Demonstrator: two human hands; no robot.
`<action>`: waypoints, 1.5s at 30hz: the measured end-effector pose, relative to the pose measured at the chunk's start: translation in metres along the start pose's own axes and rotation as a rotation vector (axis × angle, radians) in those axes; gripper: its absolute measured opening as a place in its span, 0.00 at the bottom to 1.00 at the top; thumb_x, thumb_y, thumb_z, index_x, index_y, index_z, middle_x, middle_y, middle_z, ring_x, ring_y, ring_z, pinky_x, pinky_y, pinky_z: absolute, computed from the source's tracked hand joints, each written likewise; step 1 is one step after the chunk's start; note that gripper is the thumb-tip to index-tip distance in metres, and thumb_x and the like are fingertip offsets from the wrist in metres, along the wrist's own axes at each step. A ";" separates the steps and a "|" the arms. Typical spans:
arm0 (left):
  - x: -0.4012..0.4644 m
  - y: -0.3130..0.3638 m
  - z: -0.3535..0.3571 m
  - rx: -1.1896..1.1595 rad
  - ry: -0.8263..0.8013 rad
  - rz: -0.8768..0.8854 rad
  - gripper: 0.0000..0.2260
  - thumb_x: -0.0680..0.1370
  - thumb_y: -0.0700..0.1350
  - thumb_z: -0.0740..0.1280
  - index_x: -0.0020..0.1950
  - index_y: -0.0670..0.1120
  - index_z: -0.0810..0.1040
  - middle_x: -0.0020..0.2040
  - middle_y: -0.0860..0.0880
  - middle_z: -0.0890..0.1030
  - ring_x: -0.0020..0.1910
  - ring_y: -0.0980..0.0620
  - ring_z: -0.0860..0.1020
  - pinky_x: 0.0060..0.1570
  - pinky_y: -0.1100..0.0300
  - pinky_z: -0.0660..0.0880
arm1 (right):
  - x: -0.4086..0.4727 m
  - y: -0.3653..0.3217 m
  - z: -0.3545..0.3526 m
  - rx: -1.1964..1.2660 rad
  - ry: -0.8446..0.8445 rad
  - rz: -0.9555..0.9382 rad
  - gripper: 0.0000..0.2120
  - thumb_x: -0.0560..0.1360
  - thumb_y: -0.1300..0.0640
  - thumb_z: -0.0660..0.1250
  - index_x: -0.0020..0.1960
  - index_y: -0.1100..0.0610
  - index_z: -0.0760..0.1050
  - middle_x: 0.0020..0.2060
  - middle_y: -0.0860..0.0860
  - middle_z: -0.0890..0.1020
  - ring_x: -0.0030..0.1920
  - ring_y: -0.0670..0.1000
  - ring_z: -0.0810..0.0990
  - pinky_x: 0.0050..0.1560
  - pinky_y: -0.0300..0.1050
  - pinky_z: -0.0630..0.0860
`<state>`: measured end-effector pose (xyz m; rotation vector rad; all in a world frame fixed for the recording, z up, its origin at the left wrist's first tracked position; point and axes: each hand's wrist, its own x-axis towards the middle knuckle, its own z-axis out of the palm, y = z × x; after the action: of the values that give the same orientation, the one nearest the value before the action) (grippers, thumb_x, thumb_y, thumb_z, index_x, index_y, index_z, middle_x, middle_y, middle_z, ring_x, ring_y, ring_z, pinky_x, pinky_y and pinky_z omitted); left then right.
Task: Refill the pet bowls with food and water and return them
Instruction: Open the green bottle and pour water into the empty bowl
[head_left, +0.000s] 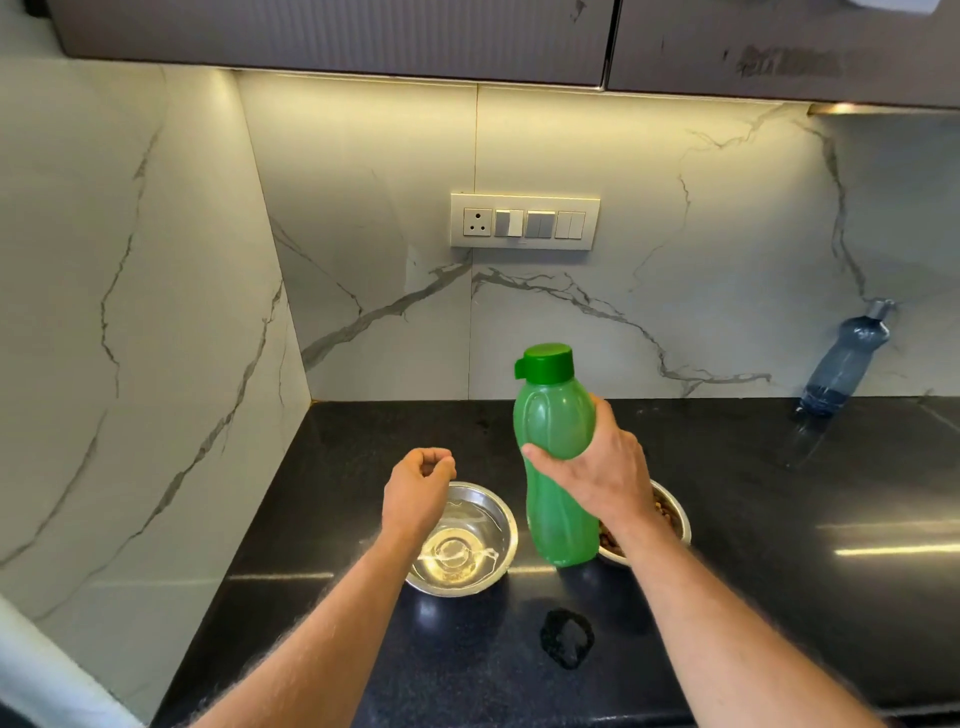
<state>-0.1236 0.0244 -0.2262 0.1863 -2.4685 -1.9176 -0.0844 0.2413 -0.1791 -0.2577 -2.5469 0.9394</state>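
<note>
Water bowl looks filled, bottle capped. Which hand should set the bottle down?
Right. The right hand already wraps the capped green plastic bottle, upright beside the water-filled steel bowl. The left hand hovers loosely curled over that bowl, holding nothing visible.

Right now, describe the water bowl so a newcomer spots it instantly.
On the black countertop, near the corner of the marble walls, sit two steel bowls flanking a green bottle. The water bowl is the left one, under the left hand: clear water, no kibble.

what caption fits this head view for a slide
Right hand holds capped green bottle upright between water-filled bowl and kibble bowl.
</note>
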 end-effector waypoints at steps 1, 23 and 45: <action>0.003 -0.004 -0.001 0.025 -0.019 -0.006 0.06 0.81 0.47 0.66 0.57 0.52 0.78 0.50 0.53 0.82 0.51 0.54 0.81 0.58 0.54 0.78 | 0.005 0.001 -0.001 0.027 0.013 0.031 0.53 0.56 0.22 0.71 0.73 0.49 0.66 0.59 0.52 0.81 0.60 0.58 0.81 0.60 0.54 0.79; 0.051 -0.009 0.060 0.210 0.036 -0.012 0.04 0.81 0.50 0.66 0.53 0.55 0.80 0.47 0.57 0.83 0.49 0.58 0.80 0.50 0.61 0.76 | 0.188 0.076 0.040 0.199 -0.021 0.093 0.47 0.60 0.39 0.84 0.71 0.50 0.67 0.62 0.52 0.80 0.61 0.58 0.79 0.55 0.53 0.77; 0.053 -0.030 0.093 0.129 0.287 -0.174 0.07 0.81 0.47 0.65 0.56 0.54 0.82 0.45 0.55 0.85 0.45 0.49 0.83 0.40 0.65 0.78 | 0.218 0.130 0.071 0.232 -0.215 0.159 0.48 0.67 0.49 0.84 0.75 0.52 0.57 0.68 0.56 0.74 0.68 0.63 0.75 0.64 0.63 0.75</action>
<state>-0.1814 0.1012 -0.2815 0.6491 -2.4475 -1.6461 -0.3076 0.3658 -0.2444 -0.3081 -2.6049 1.3792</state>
